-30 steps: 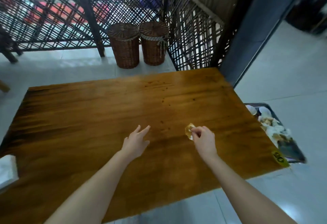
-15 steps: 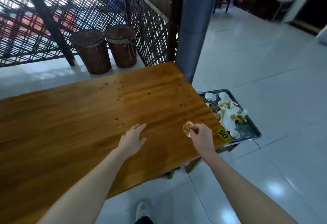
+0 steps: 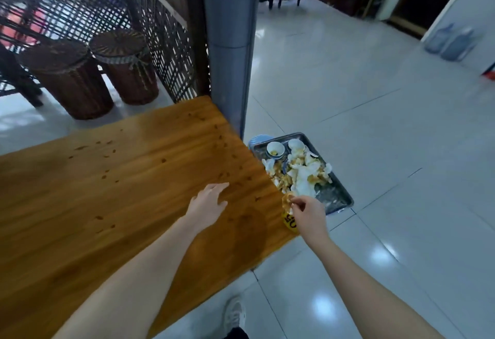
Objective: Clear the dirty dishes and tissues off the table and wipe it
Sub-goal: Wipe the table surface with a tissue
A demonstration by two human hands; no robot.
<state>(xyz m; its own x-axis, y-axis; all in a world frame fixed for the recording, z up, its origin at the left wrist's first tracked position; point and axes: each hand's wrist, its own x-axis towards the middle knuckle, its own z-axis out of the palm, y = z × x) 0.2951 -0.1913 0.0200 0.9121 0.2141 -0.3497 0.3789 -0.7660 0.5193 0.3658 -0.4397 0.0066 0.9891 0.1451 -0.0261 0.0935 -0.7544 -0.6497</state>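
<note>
The wooden table (image 3: 120,204) carries small dark stains and a damp patch near its right corner. My right hand (image 3: 308,211) pinches a stained yellowish tissue (image 3: 287,200) at the table's right edge, just short of the metal tray (image 3: 336,195). The tray sits lower, beside the table, holding two small white bowls (image 3: 276,149) and a heap of soiled tissues (image 3: 300,177). My left hand (image 3: 207,204) hovers over or rests on the tabletop with fingers spread and relaxed, holding nothing.
A yellow number tag (image 3: 290,222) marks the table corner. A grey pillar (image 3: 230,43) stands behind the table's far right corner. Two wicker baskets (image 3: 96,70) sit on the floor by a lattice screen. My shoe (image 3: 235,312) shows on the tiled floor.
My right hand has carried the tissue from the middle of the table rightward to its edge by the tray. My left hand followed to the right over the tabletop.
</note>
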